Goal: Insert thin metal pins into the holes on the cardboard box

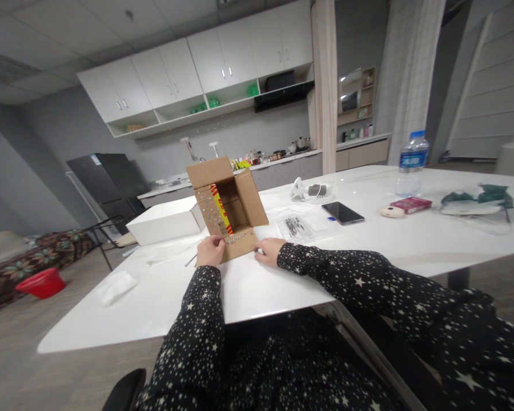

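Observation:
A brown cardboard box (252, 197) rests tilted on the white table, its flaps spread and its opening facing me. Rows of small shiny dots run over its left side and its near flap (240, 246). Red and yellow tape (221, 210) lies along one edge. My left hand (211, 250) pinches at the near flap's left edge, thumb against fingers; anything small between the fingertips is hidden. At the flap's right corner, my right hand (269, 251) grips the edge with curled fingers. A thin dark stick (191, 261) lies beside my left hand.
Left of the box stands a white box (167, 221); crumpled white plastic (116, 287) lies nearer. To the right are a clear packet (297, 228), a phone (343, 213), a white corded device (317, 191), a pink pack (411, 205) and a water bottle (411, 162).

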